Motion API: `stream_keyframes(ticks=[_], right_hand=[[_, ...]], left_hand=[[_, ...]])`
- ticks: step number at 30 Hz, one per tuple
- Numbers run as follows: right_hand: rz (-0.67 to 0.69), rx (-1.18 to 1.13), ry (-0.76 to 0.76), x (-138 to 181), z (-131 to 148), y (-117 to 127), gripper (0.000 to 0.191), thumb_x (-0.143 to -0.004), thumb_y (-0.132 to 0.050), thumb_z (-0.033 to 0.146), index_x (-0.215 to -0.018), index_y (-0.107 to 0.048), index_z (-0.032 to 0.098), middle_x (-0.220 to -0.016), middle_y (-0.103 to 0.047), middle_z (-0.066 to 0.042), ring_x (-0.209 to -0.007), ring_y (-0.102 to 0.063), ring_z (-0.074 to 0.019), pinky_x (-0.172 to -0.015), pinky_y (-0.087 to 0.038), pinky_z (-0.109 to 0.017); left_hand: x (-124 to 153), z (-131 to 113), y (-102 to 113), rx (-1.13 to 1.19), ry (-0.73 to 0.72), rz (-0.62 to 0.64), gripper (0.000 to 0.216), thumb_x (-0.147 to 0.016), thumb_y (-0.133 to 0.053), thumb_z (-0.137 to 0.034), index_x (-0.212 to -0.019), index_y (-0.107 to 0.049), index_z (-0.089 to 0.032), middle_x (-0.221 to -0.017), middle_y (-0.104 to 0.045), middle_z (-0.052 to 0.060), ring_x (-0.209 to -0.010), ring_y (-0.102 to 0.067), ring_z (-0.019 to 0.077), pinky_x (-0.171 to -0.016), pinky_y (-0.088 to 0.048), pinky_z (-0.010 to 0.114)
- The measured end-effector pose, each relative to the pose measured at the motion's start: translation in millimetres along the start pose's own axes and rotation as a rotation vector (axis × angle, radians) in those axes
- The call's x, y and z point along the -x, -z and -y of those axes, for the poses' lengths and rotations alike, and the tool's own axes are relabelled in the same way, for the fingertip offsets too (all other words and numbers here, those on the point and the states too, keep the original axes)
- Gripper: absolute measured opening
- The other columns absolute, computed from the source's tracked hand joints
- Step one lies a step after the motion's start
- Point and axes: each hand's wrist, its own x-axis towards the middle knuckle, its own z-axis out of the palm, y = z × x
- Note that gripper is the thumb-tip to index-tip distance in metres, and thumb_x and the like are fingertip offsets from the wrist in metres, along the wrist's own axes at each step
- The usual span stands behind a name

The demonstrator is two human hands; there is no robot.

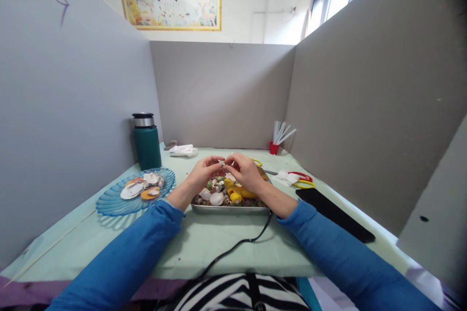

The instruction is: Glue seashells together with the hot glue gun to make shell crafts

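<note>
Over a metal tray [233,211] of seashells, my left hand [205,171] and my right hand [245,171] meet, fingertips pinched together. Between them is a small pale shell [222,163], partly covered by the fingers, so its exact shape is unclear. A yellow hot glue gun [233,189] lies on the shells just under my right hand, and its black cord [237,244] runs over the tray's front edge toward me. Larger white shells [216,198] show at the tray's near left.
Left of the tray, a blue scalloped plate [109,204] bears several shell pieces [140,187]; a green bottle [147,148] stands behind it. To the right are scissors [304,183], white tissue [286,178], a black flat strip [333,214] and a red cup [274,148] of glue sticks. Partitions surround the table.
</note>
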Motion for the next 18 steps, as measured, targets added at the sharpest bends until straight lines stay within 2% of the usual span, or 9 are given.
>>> stream_keyframes(ticks=[13, 18], right_hand=[[0.018, -0.013, 0.008, 2.1, -2.2, -1.6, 0.010, -0.083, -0.059, 0.026, -0.089, -0.057, 0.018, -0.083, -0.060, -0.002, -0.062, -0.052, -0.0106, -0.061, -0.039, -0.023], [0.024, 0.002, 0.020, 1.5, -2.7, -1.1, 0.014, -0.083, -0.060, 0.028, -0.094, -0.058, 0.018, -0.083, -0.059, -0.002, -0.064, -0.052, -0.0114, -0.063, -0.039, -0.024]], left_hand=[[-1.9, 0.3, 1.3, -0.012, -0.025, -0.002, 0.032, -0.062, -0.077, -0.022, -0.089, -0.065, -0.010, -0.081, -0.068, 0.006, -0.070, -0.064, 0.0147, -0.075, -0.051, 0.032], [-2.3, 0.7, 0.9, 0.027, -0.029, -0.010, 0.036, -0.060, -0.078, -0.022, -0.090, -0.061, -0.011, -0.078, -0.067, 0.005, -0.068, -0.064, 0.0148, -0.070, -0.052, 0.032]])
